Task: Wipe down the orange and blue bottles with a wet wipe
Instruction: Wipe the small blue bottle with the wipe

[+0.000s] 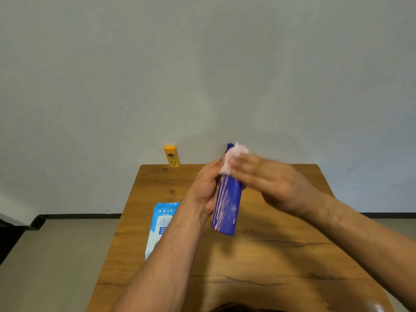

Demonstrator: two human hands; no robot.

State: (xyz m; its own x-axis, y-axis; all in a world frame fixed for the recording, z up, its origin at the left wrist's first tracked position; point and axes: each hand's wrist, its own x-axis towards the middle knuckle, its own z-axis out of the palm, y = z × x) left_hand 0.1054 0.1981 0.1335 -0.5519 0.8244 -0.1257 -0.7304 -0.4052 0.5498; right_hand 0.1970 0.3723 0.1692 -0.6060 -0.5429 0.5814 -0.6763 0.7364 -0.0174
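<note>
Bottle (227,206), blue, tilts top away, gripped by left hand (206,188), right hand (265,179) clasping wet wipe (234,154) round its neck.

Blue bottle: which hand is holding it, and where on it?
The left hand grips the blue bottle around its upper body. The right hand holds a wipe against its top end.
</note>
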